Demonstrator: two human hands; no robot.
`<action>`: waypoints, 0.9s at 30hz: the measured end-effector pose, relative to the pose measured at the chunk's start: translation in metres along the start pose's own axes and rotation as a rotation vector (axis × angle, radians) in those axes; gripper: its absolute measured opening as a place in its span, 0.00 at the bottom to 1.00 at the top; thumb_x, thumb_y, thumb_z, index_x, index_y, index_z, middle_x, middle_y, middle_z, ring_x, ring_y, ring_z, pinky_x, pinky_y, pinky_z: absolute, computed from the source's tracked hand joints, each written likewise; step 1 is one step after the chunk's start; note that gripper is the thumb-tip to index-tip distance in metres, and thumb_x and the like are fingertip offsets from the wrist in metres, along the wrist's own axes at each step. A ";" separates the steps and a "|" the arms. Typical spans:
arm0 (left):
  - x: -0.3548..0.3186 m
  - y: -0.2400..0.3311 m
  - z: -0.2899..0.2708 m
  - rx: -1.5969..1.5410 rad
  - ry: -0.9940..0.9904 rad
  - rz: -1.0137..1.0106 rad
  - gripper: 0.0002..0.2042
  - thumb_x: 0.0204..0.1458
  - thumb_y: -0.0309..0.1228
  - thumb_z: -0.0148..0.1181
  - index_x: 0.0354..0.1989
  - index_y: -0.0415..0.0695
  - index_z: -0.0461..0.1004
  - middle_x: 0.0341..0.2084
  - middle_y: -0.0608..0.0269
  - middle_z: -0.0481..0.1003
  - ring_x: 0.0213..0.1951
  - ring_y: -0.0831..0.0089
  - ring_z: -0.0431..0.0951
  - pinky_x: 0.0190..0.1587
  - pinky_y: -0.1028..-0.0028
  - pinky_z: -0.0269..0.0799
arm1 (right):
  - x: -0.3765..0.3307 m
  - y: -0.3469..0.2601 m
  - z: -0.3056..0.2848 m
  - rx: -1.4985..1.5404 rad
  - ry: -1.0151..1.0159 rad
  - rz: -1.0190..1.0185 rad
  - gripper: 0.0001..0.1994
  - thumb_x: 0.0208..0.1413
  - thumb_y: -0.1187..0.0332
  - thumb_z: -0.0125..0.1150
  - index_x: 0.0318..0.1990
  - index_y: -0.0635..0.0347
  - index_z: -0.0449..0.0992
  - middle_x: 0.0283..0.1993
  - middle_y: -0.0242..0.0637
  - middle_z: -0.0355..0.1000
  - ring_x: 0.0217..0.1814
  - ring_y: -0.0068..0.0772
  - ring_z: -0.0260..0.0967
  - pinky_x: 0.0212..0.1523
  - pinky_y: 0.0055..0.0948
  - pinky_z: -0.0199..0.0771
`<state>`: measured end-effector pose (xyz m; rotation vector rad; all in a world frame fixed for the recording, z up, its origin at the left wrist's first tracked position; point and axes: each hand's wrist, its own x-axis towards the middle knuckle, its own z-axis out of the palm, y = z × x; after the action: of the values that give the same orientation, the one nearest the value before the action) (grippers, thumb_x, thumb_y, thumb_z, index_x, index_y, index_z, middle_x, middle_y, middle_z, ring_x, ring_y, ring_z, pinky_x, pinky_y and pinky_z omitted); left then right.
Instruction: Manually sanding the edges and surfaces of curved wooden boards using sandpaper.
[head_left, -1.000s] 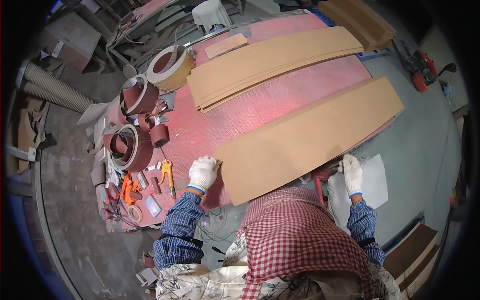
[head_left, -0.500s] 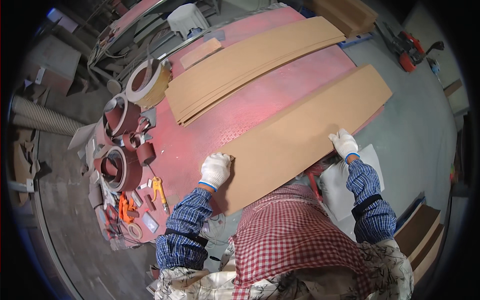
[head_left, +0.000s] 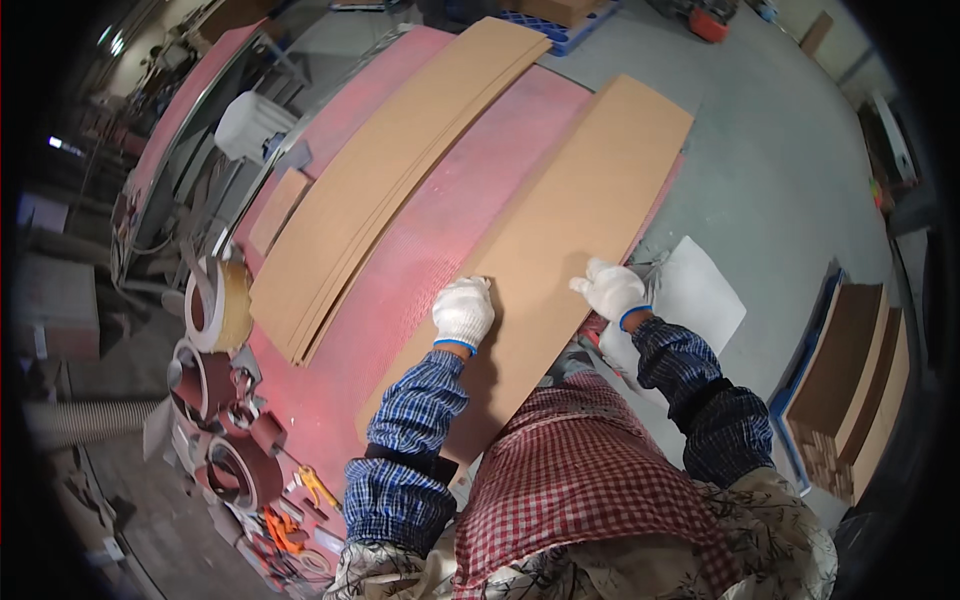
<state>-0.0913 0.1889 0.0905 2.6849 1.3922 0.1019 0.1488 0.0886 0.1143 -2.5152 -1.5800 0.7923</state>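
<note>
A long tan wooden board (head_left: 560, 220) lies slantwise in front of me on the pink-red table (head_left: 350, 265). My left hand (head_left: 465, 312), in a white knit glove, is over its left side, fingers curled closed; whatever they might hold is hidden. Gloved likewise, my right hand (head_left: 612, 290) is over the board near its right edge. Its fingers are drawn together, and I cannot make out anything in them. Beyond, a stack of similar long boards (head_left: 400, 170) lies roughly parallel, with a short wooden piece (head_left: 279, 210) at its left.
Abrasive belt rolls (head_left: 245, 470), a tape-like roll (head_left: 220, 305), a yellow air gun (head_left: 318, 487) and orange scissors-like tools (head_left: 285, 530) crowd the table's left edge. White sheeting (head_left: 690, 290) hangs at right. More boards (head_left: 845, 380) stand on the right floor.
My view has turned to the right. My right hand has left the board's right edge and come inward over its surface, nearer my left hand. The left hand has moved farther along the board.
</note>
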 end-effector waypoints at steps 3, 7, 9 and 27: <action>0.039 0.020 0.001 -0.035 0.050 0.026 0.10 0.53 0.34 0.52 0.27 0.45 0.78 0.25 0.52 0.78 0.29 0.55 0.80 0.31 0.59 0.75 | 0.004 -0.005 -0.013 0.003 -0.081 0.039 0.23 0.55 0.48 0.54 0.43 0.62 0.73 0.42 0.55 0.75 0.48 0.53 0.73 0.49 0.46 0.71; 0.090 0.041 0.003 -0.084 0.049 0.052 0.11 0.54 0.35 0.50 0.27 0.45 0.78 0.26 0.51 0.78 0.30 0.53 0.79 0.34 0.58 0.75 | 0.003 -0.005 -0.017 0.031 -0.052 -0.042 0.21 0.54 0.49 0.55 0.38 0.61 0.74 0.38 0.50 0.76 0.42 0.51 0.75 0.44 0.46 0.73; 0.117 0.059 0.007 -0.123 0.060 0.081 0.12 0.55 0.35 0.49 0.27 0.45 0.78 0.26 0.50 0.78 0.31 0.52 0.79 0.36 0.56 0.74 | 0.000 0.002 -0.013 0.065 0.010 -0.094 0.20 0.53 0.50 0.56 0.34 0.61 0.75 0.34 0.48 0.76 0.38 0.50 0.76 0.39 0.46 0.75; 0.396 0.217 0.000 -0.084 -0.096 0.172 0.11 0.51 0.32 0.48 0.32 0.43 0.78 0.33 0.49 0.79 0.38 0.50 0.79 0.42 0.55 0.75 | 0.025 0.037 -0.068 0.367 -0.329 -0.367 0.13 0.52 0.60 0.57 0.28 0.61 0.80 0.29 0.48 0.77 0.31 0.48 0.77 0.26 0.50 0.74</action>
<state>0.3123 0.3886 0.1224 2.6964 1.1042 0.0446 0.2191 0.1069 0.1517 -1.8427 -1.7198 1.3396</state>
